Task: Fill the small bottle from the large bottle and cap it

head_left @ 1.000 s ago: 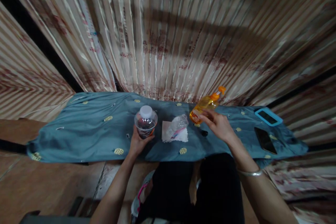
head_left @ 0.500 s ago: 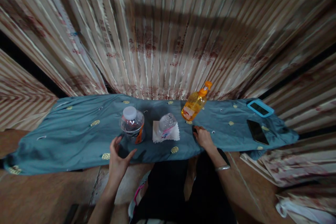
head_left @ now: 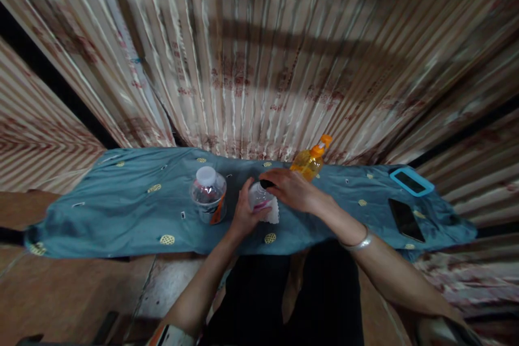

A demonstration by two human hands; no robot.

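Observation:
A small clear plastic bottle [head_left: 259, 200] stands on a white napkin [head_left: 272, 215] in the middle of a blue cloth [head_left: 121, 211]. My left hand [head_left: 243, 213] grips the bottle's side. My right hand [head_left: 287, 188] holds a small black cap [head_left: 266, 183] at the bottle's top. To the left stands a larger clear bottle [head_left: 208, 194] with a white cap and an orange label, untouched. Behind my right hand stands an orange pump bottle [head_left: 310, 161].
Two phones lie at the cloth's right end: one in a light blue case [head_left: 411, 181], one black [head_left: 405, 220]. A striped curtain [head_left: 259, 65] hangs right behind the cloth. My knees in black sit below the cloth's front edge. Papers lie on the floor at right.
My left hand let go of the large bottle and moved right onto the small one. My right hand picked up the black cap from the cloth and brought it to the small bottle's top.

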